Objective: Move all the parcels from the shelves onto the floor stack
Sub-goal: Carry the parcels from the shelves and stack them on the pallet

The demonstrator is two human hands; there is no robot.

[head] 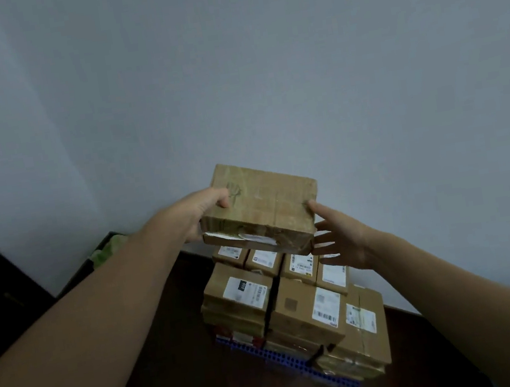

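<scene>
While the brown parcel hangs above the floor stack, the left hand grasps its left edge, thumb on top. The right hand has its fingers spread straight, released, one tip touching the parcel's right corner. Below the fingers, the stack rests on a blue grid base.

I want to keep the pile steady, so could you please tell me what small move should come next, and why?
Probably lower the parcel straight down onto the floor stack. It is held in the air above the stack's far row; the left hand grips its left edge, while the right hand is open, only touching the right corner, and could steady it.
</scene>
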